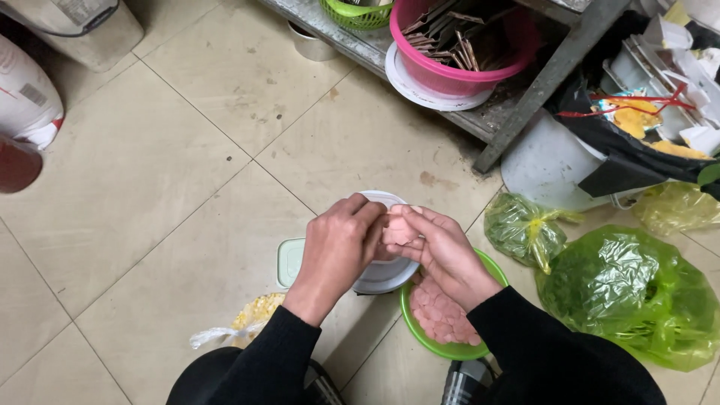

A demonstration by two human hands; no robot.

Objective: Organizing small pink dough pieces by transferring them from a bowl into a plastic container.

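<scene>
Here, in the head view, we are looking down at both hands meeting over a white bowl (386, 274) on the tiled floor (187, 172). We are holding a pink slice of meat (399, 229) between them, just above the bowl's far rim. The slice is sitting right at the fingertips of both hands, a touch nearer the right hand (444, 251), which is cupping it from below and the right. Its long axis is hard to tell, since fingers are covering much of it.

We are curling the left hand (339, 244) narrowly, its fingertips pinching the slice's left edge. We are keeping the right hand half closed, thumb and fingers pressing on the same slice.

Just beneath the right wrist, a green bowl (420, 337) is holding more pink slices (439, 315), and it is touching the white bowl's right side. A pale green lid (289, 262) is lying beside the white bowl on the left. A bag of yellow kernels (255, 311) is sitting near the left forearm, and green plastic bags (622, 292) are lying well to the right.
</scene>
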